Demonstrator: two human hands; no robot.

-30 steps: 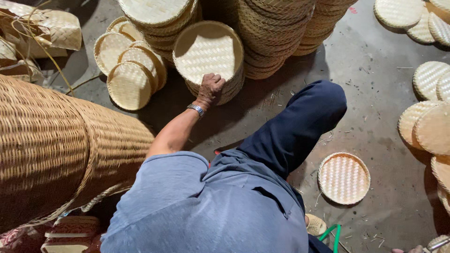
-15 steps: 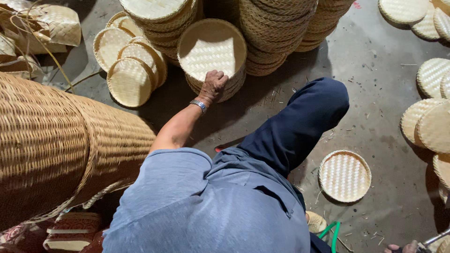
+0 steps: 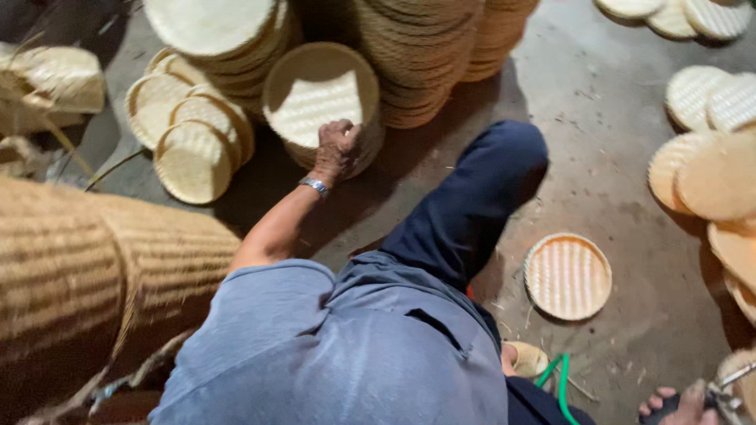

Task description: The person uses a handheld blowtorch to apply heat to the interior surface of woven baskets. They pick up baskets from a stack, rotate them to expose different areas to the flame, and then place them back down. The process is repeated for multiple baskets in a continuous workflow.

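Observation:
My left hand (image 3: pixel 337 148) reaches forward with a metal band on its wrist. Its fingers curl over the near rim of a round woven bamboo tray (image 3: pixel 315 90), the top one of a short stack on the floor. My right hand is out of view. I am low to the ground in a blue shirt, and my leg (image 3: pixel 472 212) in dark trousers stretches forward on the right.
A large woven basket (image 3: pixel 71 275) lies on its side at my left. Tall tray stacks (image 3: pixel 425 55) stand behind, with more trays leaning at the left (image 3: pixel 193 161) and spread at the right (image 3: pixel 709 173). One tray (image 3: pixel 567 275) lies alone on the concrete. Bottom right are a green hose (image 3: pixel 561 382) and a sandalled foot (image 3: pixel 669 405).
My left hand has stayed on the tray's rim. Only the view has shifted a little.

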